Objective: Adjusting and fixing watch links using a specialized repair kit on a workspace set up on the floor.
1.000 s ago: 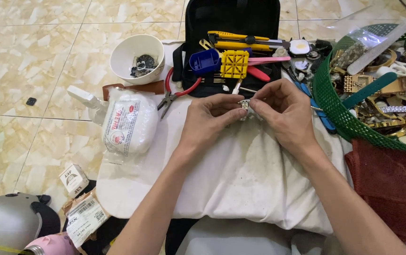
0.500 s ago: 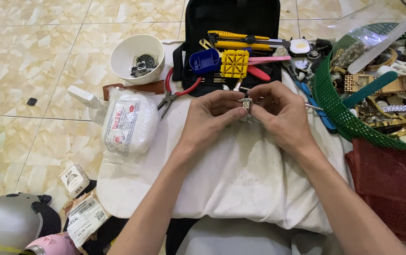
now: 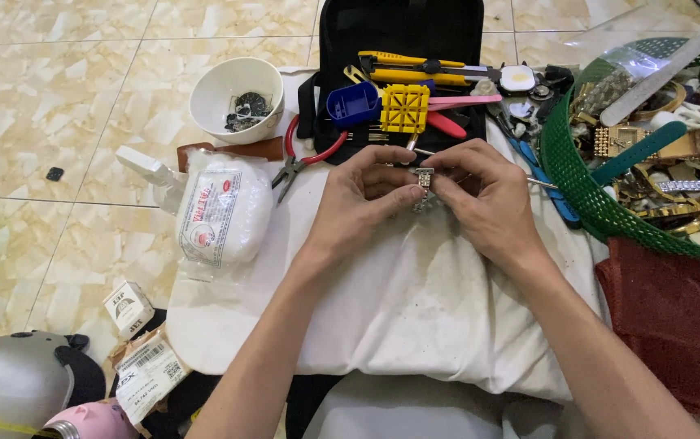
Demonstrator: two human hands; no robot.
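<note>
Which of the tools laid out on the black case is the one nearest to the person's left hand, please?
The red-handled pliers: they lie at the case's left edge with their jaws pointing toward the left hand. The yellow block and blue holder sit farther up the black case.

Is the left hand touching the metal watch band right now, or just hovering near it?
Touching. In the head view the left hand has its fingertips pinched on the metal watch band, with no gap visible; the right hand grips it from the other side.
</note>
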